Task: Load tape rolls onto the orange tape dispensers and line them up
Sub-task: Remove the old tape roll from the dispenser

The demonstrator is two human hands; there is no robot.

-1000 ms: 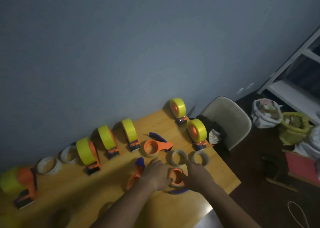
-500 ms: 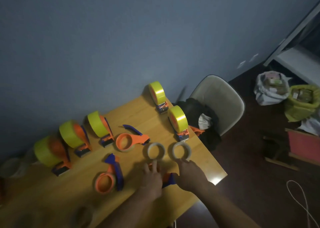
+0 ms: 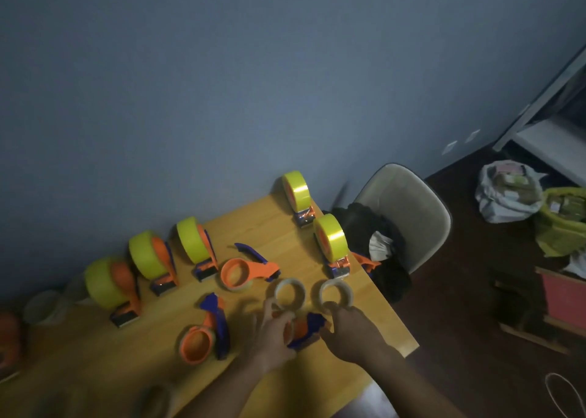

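Both hands meet on an orange and blue tape dispenser [image 3: 306, 330] lying near the table's front right. My left hand [image 3: 272, 333] curls over its orange ring. My right hand [image 3: 352, 335] grips its blue handle end, fingertips close to the right roll. Two clear tape rolls [image 3: 290, 294] [image 3: 336, 292] lie flat just beyond the hands. Two empty dispensers lie flat, one [image 3: 245, 268] behind the rolls and one [image 3: 204, 338] to the left. Several dispensers loaded with yellow tape stand upright: three in a row [image 3: 193, 243] [image 3: 147, 257] [image 3: 103, 283] by the wall, two [image 3: 296, 192] [image 3: 329, 237] along the right edge.
The wooden table [image 3: 383, 319] ends just right of my right hand. A beige chair [image 3: 409, 208] with dark cloth on it stands past that edge. More clear rolls [image 3: 44, 305] lie dimly at the far left by the wall. Bags [image 3: 507, 195] sit on the floor.
The view has shifted, so the table sits further left in frame. My hands stayed on the dispenser near the front right; my fingers, spread half a second ago, now curl round it.
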